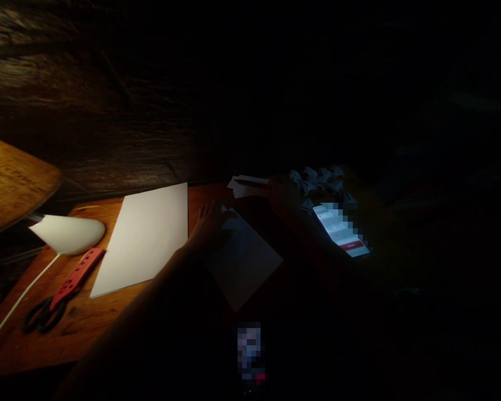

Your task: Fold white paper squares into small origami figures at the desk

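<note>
My left hand [211, 223] lies over the upper left corner of a square sheet of paper [246, 262], fingers stretched out. The sheet rests in shadow, turned cornerwise to me. Farther back, my right hand [279, 194] is a dim shape at the right end of some small white paper pieces [254, 191]. A thin dark strip runs across those pieces towards the hand; I cannot make out what it is. Darkness hides the right fingers. Left of my left hand is a large white sheet [150, 239], brightly lit.
A white lamp [73, 234] with a cable stands at the left. Beside it lie scissors [48, 313] with black handles and a red perforated cover [77, 278]. On the right are a lit phone [338, 231] and several folded paper pieces [317, 179]. A brown wall [108, 122] rises behind the wooden table [104, 317].
</note>
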### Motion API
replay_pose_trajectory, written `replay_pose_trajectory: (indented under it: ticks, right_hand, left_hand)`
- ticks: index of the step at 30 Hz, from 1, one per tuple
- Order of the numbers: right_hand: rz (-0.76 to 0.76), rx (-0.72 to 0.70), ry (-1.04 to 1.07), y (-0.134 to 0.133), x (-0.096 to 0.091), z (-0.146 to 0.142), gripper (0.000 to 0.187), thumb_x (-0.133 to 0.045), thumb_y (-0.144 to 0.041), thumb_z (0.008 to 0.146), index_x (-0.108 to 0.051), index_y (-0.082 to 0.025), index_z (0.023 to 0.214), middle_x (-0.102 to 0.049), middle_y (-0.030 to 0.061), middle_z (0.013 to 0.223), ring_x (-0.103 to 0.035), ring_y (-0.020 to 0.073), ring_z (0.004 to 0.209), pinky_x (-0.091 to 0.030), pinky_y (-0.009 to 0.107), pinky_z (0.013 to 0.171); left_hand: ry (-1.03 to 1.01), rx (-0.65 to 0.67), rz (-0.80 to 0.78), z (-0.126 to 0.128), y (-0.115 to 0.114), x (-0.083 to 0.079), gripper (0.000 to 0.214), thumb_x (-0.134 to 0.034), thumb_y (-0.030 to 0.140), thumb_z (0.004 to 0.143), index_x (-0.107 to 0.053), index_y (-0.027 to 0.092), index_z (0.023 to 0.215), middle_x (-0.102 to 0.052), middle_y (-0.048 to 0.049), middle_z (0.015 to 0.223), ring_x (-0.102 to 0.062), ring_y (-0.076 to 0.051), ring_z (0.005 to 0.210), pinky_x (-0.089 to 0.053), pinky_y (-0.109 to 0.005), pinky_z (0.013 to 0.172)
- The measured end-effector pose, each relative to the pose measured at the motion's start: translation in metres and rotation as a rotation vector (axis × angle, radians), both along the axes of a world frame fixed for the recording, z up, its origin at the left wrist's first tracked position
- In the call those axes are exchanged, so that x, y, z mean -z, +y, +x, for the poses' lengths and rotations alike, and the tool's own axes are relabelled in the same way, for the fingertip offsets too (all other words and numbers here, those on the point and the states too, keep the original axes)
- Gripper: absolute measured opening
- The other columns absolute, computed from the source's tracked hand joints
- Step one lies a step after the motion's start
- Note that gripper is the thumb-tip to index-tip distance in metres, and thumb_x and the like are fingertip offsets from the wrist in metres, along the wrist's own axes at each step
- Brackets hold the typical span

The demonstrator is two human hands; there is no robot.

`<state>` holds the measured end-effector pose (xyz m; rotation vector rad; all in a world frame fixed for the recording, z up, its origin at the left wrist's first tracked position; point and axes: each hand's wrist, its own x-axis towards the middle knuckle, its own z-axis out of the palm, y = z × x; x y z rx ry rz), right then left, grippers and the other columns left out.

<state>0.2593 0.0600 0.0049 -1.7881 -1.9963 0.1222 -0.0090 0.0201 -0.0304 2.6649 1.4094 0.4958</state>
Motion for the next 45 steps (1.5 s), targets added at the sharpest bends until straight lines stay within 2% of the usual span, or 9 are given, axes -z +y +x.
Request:
replay_pose_trajectory:
  ticks: [6, 11, 14, 17, 19, 24, 33, 40, 45]
  right_hand:
    - [-0.031, 0.017, -0.076, 0.002, 0.01, 0.001, 0.035, -0.047, -0.034, 0.111, -0.075, -0.016, 0.123, -0.067, 0.0222, 0.14, -0.055, 0.0384, 0.132, -0.04, 0.052, 0.105]
    - [0.118, 0.03, -0.009, -0.005, 0.001, -0.004, 0.037, -0.058, -0.027, 0.104, -0.067, -0.014, 0.137, -0.062, 0.0242, 0.146, -0.053, 0.0409, 0.136, -0.04, 0.055, 0.109]
    - [0.167, -0.2, 0.161, -0.016, -0.005, -0.014, 0.025, -0.058, -0.026, 0.105, -0.075, -0.014, 0.118, -0.07, 0.0189, 0.129, -0.064, 0.0319, 0.121, -0.046, 0.045, 0.103]
    - [-0.045, -0.483, 0.339, -0.03, -0.009, -0.024, 0.02, -0.066, -0.032, 0.103, -0.08, -0.017, 0.101, -0.078, 0.0115, 0.108, -0.072, 0.0233, 0.099, -0.053, 0.035, 0.09]
    - [-0.135, -0.534, 0.37, -0.037, -0.011, -0.029, 0.012, -0.074, -0.027, 0.097, -0.081, -0.019, 0.1, -0.08, 0.0095, 0.114, -0.074, 0.023, 0.104, -0.054, 0.034, 0.092]
    - [-0.124, -0.506, 0.383, -0.036, -0.006, -0.029, 0.01, -0.077, -0.025, 0.092, -0.082, -0.02, 0.098, -0.081, 0.01, 0.121, -0.074, 0.0254, 0.112, -0.054, 0.038, 0.099]
    - [-0.137, -0.556, 0.425, -0.033, 0.001, -0.025, 0.02, -0.073, -0.038, 0.093, -0.081, -0.02, 0.095, -0.08, 0.0098, 0.11, -0.072, 0.0243, 0.101, -0.053, 0.034, 0.087]
    - [-0.155, -0.548, 0.477, -0.04, -0.002, -0.032, 0.011, -0.074, -0.03, 0.097, -0.079, -0.02, 0.099, -0.079, 0.0083, 0.113, -0.071, 0.0228, 0.107, -0.056, 0.035, 0.093]
    - [-0.186, -0.539, 0.462, -0.045, -0.002, -0.035, 0.039, -0.071, -0.04, 0.103, -0.068, -0.018, 0.135, -0.069, 0.0114, 0.137, -0.07, 0.0263, 0.118, -0.061, 0.048, 0.1]
  left_hand:
    - [-0.053, -0.002, 0.024, 0.0, 0.002, -0.003, 0.042, -0.077, 0.026, 0.08, -0.071, 0.028, 0.122, -0.054, -0.0115, 0.152, -0.052, -0.039, 0.135, -0.043, -0.063, 0.114]
    - [-0.091, -0.01, 0.074, 0.0, 0.006, -0.001, 0.036, -0.08, 0.031, 0.08, -0.072, 0.025, 0.115, -0.068, -0.0115, 0.131, -0.057, -0.037, 0.126, -0.044, -0.058, 0.11]
    - [-0.128, -0.033, 0.087, 0.0, 0.009, 0.004, 0.037, -0.082, 0.034, 0.079, -0.074, 0.023, 0.113, -0.072, -0.0116, 0.119, -0.06, -0.035, 0.117, -0.045, -0.054, 0.107]
    - [-0.199, -0.051, 0.106, 0.002, 0.008, 0.005, 0.034, -0.082, 0.035, 0.082, -0.076, 0.023, 0.113, -0.074, -0.0108, 0.112, -0.062, -0.034, 0.112, -0.046, -0.05, 0.102]
    - [-0.264, -0.048, 0.127, 0.003, 0.006, 0.002, 0.031, -0.081, 0.035, 0.085, -0.078, 0.024, 0.113, -0.074, -0.0103, 0.109, -0.064, -0.033, 0.109, -0.046, -0.049, 0.101]
    - [-0.536, -0.022, 0.045, 0.006, 0.001, -0.008, 0.026, -0.082, 0.033, 0.083, -0.079, 0.023, 0.107, -0.078, -0.009, 0.105, -0.069, -0.028, 0.1, -0.05, -0.042, 0.093]
    - [-1.009, -0.184, -0.182, 0.01, -0.001, -0.02, 0.031, -0.086, 0.036, 0.07, -0.076, 0.019, 0.093, -0.076, -0.0054, 0.091, -0.071, -0.021, 0.087, -0.053, -0.03, 0.077]
    - [-1.04, -0.215, -0.315, 0.014, -0.006, -0.025, 0.03, -0.086, 0.033, 0.068, -0.074, 0.019, 0.093, -0.077, -0.0054, 0.09, -0.071, -0.021, 0.084, -0.053, -0.028, 0.068]
    - [-1.014, -0.15, -0.383, 0.017, -0.007, -0.024, 0.033, -0.087, 0.032, 0.065, -0.075, 0.02, 0.093, -0.077, -0.0045, 0.087, -0.071, -0.02, 0.081, -0.055, -0.03, 0.071]
